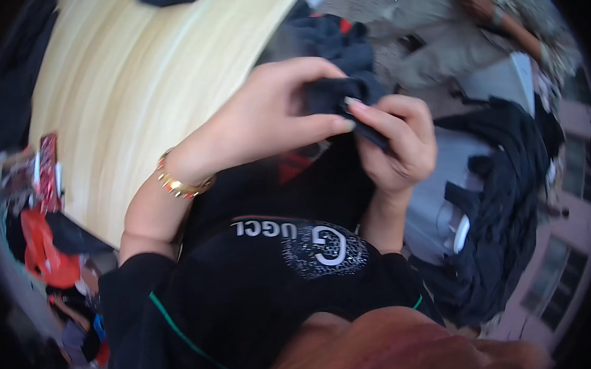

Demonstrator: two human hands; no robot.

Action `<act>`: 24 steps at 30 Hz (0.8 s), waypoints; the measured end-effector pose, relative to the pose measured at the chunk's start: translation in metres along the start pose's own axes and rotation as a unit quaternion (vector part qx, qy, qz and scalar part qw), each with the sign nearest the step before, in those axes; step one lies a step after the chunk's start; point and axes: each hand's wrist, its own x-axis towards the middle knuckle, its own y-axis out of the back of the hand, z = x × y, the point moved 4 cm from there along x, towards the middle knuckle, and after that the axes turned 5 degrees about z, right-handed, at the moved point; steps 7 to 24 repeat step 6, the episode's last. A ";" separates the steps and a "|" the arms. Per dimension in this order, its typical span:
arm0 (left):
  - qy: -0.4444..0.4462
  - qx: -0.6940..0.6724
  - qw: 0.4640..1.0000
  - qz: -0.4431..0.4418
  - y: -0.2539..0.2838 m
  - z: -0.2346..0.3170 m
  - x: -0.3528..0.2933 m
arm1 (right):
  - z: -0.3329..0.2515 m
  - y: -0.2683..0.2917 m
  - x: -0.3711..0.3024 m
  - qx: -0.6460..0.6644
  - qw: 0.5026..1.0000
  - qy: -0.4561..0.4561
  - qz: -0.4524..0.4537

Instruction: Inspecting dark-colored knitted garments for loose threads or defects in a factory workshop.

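Pinching dark fabric strip point(363, 123), both hands: left point(264, 122), right point(398, 148); strip slants down-right.

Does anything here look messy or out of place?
Yes: dark clothes lie heaped untidily on the right, spilling over a grey surface. Otherwise both hands, left hand and right hand, pinch a small dark fabric piece; nothing looks damaged.

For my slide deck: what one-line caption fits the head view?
Both hands, left hand and right hand, pinch a dark cloth above a black garment, beside a pale table.
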 end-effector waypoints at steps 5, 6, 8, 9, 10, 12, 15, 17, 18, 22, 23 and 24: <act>-0.235 0.162 0.949 0.132 0.000 -0.003 -0.003 | 0.007 -0.010 -0.003 0.039 0.998 -0.023 0.035; -0.232 0.167 0.948 0.138 0.004 -0.003 -0.007 | 0.006 -0.015 -0.003 0.049 0.998 -0.022 0.034; -0.232 0.167 0.948 0.138 0.004 -0.003 -0.007 | 0.006 -0.015 -0.003 0.049 0.998 -0.022 0.034; -0.232 0.167 0.948 0.138 0.004 -0.003 -0.007 | 0.006 -0.015 -0.003 0.049 0.998 -0.022 0.034; -0.232 0.167 0.948 0.138 0.004 -0.003 -0.007 | 0.006 -0.015 -0.003 0.049 0.998 -0.022 0.034; -0.232 0.167 0.948 0.138 0.004 -0.003 -0.007 | 0.006 -0.015 -0.003 0.049 0.998 -0.022 0.034; -0.232 0.167 0.948 0.138 0.004 -0.003 -0.007 | 0.006 -0.015 -0.003 0.049 0.998 -0.022 0.034; -0.232 0.167 0.948 0.138 0.004 -0.003 -0.007 | 0.006 -0.015 -0.003 0.049 0.998 -0.022 0.034; -0.232 0.167 0.948 0.138 0.004 -0.003 -0.007 | 0.006 -0.015 -0.003 0.049 0.998 -0.022 0.034; -0.232 0.167 0.948 0.138 0.004 -0.003 -0.007 | 0.006 -0.015 -0.003 0.049 0.998 -0.022 0.034; -0.232 0.167 0.948 0.138 0.004 -0.003 -0.007 | 0.006 -0.015 -0.003 0.049 0.998 -0.022 0.034; -0.232 0.167 0.948 0.138 0.004 -0.003 -0.007 | 0.006 -0.015 -0.003 0.049 0.998 -0.022 0.034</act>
